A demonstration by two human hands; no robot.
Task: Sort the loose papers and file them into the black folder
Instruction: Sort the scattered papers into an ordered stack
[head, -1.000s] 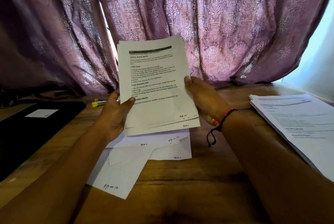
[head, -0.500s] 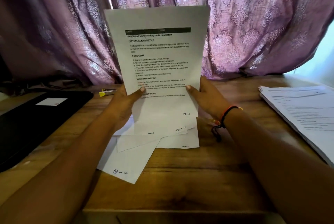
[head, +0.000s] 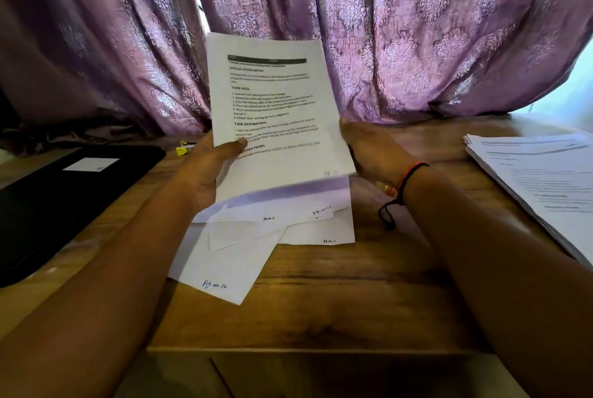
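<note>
White printed paper sheets (head: 276,115) stand nearly upright above the middle of the brown wooden table (head: 353,285). The left hand (head: 205,170) grips their left edge, thumb pressed across the front. The right hand (head: 372,150) sits at their right edge with its fingers hidden behind, so I cannot tell whether it pinches. Beneath, loose white pages with handwritten numbers (head: 231,256) lie overlapping on the table. The flat black folder (head: 64,198), bearing a white label (head: 91,164), lies at the left edge, a yellow highlighter (head: 183,150) just beyond its far corner. A thick stack of printed white papers (head: 539,179) rests at the right edge. A purple patterned curtain (head: 417,28) hangs behind.
</note>
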